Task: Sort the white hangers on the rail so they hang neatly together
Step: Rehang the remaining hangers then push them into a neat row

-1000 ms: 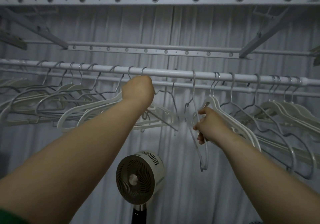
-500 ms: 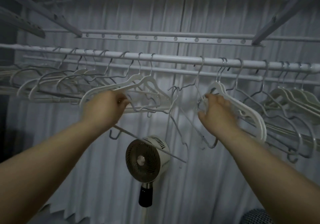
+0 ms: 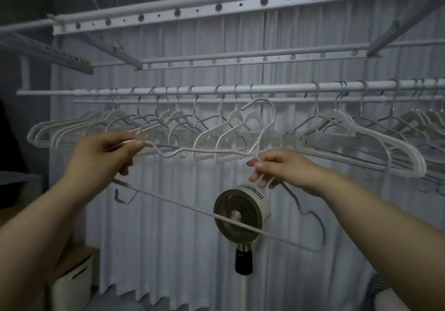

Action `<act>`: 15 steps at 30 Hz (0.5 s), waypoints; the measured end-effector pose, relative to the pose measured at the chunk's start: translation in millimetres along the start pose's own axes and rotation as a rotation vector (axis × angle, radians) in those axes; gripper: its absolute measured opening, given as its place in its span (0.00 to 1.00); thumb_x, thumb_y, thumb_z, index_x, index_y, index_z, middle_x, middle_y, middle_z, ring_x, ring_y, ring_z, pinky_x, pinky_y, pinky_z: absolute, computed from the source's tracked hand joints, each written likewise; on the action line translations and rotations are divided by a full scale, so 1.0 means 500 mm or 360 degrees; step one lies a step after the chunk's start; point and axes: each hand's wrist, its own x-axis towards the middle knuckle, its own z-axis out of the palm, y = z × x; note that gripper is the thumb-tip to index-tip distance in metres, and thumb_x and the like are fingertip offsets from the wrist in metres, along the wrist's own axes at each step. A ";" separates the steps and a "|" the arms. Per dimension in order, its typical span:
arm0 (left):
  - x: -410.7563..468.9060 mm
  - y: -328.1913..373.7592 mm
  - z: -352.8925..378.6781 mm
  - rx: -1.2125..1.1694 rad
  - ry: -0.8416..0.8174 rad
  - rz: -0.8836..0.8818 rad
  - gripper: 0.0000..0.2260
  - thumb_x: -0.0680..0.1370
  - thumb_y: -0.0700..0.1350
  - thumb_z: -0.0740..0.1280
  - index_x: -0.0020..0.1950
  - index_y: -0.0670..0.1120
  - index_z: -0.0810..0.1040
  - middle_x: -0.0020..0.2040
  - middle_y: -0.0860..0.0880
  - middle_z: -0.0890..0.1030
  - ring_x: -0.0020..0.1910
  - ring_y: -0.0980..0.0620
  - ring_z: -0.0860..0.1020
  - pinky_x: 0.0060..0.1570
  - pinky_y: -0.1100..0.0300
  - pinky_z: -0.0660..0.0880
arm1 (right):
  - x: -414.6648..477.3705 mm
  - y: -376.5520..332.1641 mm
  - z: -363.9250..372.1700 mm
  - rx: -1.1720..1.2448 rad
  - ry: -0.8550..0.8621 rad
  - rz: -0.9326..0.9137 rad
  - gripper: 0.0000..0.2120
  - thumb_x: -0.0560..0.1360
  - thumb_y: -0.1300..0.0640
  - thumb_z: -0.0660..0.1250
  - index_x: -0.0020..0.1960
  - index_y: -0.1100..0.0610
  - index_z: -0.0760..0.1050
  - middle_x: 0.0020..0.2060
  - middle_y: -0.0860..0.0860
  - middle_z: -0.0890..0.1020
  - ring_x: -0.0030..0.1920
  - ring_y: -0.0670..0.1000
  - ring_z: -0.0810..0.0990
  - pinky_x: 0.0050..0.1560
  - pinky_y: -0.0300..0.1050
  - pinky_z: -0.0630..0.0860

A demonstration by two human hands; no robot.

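The thin pale hanger (image 3: 178,202) is off the rail (image 3: 289,88), held up in front of the person by both hands and tilted so that its bottom bar slopes down toward four o'clock. Its hook curls just under the rail at about twelve o'clock, not over it as far as I can see.

The left hand (image 3: 103,159) pinches the wire's left shoulder between thumb and fingertips, out at nine o'clock. The right hand (image 3: 284,168) has its fingers curled round the wire at the foot of the neck, near the centre.

Behind this hanger two thick white hangers (image 3: 234,116) hang side by side on the rail. A bunch of white hangers (image 3: 62,130) sits at ten o'clock, and more white ones (image 3: 385,142) run off toward three (grey wire hangers (image 3: 317,106) are mixed in along the whole rail).

Below the hands, at six o'clock, a round fan (image 3: 231,204) stands on a pole before a pale pleated curtain (image 3: 168,250). Perforated bars (image 3: 216,7) cross overhead at twelve.
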 end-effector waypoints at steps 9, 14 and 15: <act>-0.010 -0.007 -0.014 0.0100 0.0084 -0.0087 0.14 0.75 0.41 0.66 0.59 0.38 0.77 0.48 0.47 0.80 0.55 0.52 0.78 0.49 0.69 0.71 | -0.089 -0.120 0.039 0.0632 0.0260 0.0073 0.08 0.78 0.65 0.59 0.42 0.58 0.74 0.20 0.49 0.78 0.14 0.41 0.69 0.15 0.29 0.64; -0.035 0.040 0.026 0.0282 0.0029 0.0057 0.17 0.75 0.43 0.67 0.62 0.40 0.76 0.64 0.38 0.73 0.65 0.41 0.71 0.65 0.56 0.65 | -0.145 -0.163 0.033 0.0727 0.0499 0.0215 0.11 0.79 0.66 0.56 0.40 0.58 0.70 0.30 0.54 0.74 0.14 0.41 0.71 0.16 0.29 0.69; -0.044 0.055 0.034 0.0233 -0.0020 0.0092 0.16 0.75 0.43 0.67 0.61 0.40 0.77 0.63 0.40 0.75 0.63 0.43 0.72 0.61 0.59 0.65 | -0.152 -0.169 0.032 0.0745 0.0521 0.0237 0.11 0.79 0.66 0.55 0.40 0.58 0.70 0.31 0.54 0.73 0.14 0.42 0.72 0.17 0.30 0.71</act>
